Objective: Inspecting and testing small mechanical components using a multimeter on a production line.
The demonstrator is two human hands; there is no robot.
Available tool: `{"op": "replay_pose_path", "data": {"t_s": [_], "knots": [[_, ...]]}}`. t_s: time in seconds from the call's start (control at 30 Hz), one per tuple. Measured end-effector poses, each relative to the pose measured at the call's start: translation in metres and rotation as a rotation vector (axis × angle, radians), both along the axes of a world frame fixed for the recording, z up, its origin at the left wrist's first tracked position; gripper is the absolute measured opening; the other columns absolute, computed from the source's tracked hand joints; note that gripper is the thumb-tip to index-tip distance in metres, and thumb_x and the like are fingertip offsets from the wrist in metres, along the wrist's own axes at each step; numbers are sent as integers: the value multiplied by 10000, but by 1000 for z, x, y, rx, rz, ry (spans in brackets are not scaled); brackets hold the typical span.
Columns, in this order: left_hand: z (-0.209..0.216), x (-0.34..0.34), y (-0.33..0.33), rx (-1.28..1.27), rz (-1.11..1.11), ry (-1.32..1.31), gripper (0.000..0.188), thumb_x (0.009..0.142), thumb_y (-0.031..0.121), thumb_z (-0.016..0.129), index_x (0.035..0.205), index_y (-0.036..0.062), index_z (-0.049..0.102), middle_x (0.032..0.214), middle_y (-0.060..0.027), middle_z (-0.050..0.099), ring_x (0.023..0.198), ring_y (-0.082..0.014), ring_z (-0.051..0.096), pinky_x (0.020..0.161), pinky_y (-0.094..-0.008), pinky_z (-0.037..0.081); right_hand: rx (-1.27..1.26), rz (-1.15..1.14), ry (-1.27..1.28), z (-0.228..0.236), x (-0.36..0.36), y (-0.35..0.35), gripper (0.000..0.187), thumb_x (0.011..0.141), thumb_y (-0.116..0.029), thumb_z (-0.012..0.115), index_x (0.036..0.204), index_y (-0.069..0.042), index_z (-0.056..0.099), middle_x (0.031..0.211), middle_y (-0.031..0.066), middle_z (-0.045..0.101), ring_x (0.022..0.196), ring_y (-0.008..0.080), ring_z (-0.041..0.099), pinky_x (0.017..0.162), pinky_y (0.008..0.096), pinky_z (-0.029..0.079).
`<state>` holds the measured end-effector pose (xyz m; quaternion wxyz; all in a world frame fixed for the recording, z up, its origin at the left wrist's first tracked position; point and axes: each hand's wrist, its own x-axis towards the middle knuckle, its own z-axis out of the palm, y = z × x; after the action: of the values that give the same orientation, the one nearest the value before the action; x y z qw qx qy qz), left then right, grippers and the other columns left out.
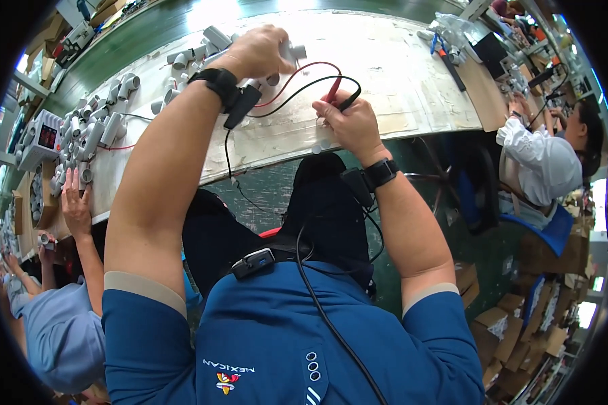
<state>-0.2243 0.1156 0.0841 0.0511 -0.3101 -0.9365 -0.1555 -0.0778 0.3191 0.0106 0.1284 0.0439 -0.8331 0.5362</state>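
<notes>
Here, the left hand [257, 55] grips a grey fitting [298, 52] beyond and left of the right hand [355, 127], closed around a red probe [334, 90] and black probe [350, 102].

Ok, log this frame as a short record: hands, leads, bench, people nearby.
left hand: at a grey fitting, grip unclear
right hand: holding red probe and black probe
leads: red lead and black lead, both curving between the hands
bench: pale worktop, pile of grey fittings at left
box: white box with dark display, far left
people: others at left and right
</notes>
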Motion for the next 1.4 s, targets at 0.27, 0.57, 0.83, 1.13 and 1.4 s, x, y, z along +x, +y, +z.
{"op": "replay_pose_path", "data": {"t_s": [0.27, 0.57, 0.83, 1.13, 1.4], "knots": [[10, 130, -132, 576, 66, -85, 685, 745, 331, 889, 1262, -28, 619, 1118, -130, 637, 994, -264, 640, 932, -342, 528, -285, 58, -271, 18, -1, 0, 216, 970, -198, 731, 921, 11, 711, 731, 89, 708, 551, 132, 631, 522, 259, 517], [-66, 212, -184, 429, 365, -57, 727, 710, 321, 925, 1269, -19, 608, 1192, -174, 613, 1066, -328, 629, 967, -387, 518, -602, 269, -670, 43, 4, -73, 244, 982, -241, 723, 954, -1, 699, 807, 122, 725, 591, 165, 669, 529, 279, 561], [-73, 204, -178, 435, 300, 122, 775, 755, 303, 908, 1381, 7, 561, 1311, -163, 573, 1218, -345, 562, 1075, -421, 463, -234, 210, -305, 7, 3, -117, 192, 980, -214, 733, 969, -23, 718, 763, 36, 699, 594, 81, 619, 521, 233, 499], [-76, 176, -192, 697, 276, -334, 783, 793, 233, 887, 1466, 93, 512, 1346, -147, 559, 1252, -294, 562, 1043, -373, 492, -239, 239, -273, 2, 0, -121, 180, 979, -208, 734, 926, -37, 717, 751, 6, 691, 578, 48, 586, 504, 216, 455], [-68, 195, -164, 626, 189, -69, 570, 793, 225, 888, 1249, 30, 608, 1151, -146, 635, 1006, -271, 651, 895, -362, 545, -167, 203, -244, 4, 3, -124, 191, 978, -215, 733, 917, -35, 715, 729, 18, 686, 553, 60, 587, 482, 223, 456]]}}
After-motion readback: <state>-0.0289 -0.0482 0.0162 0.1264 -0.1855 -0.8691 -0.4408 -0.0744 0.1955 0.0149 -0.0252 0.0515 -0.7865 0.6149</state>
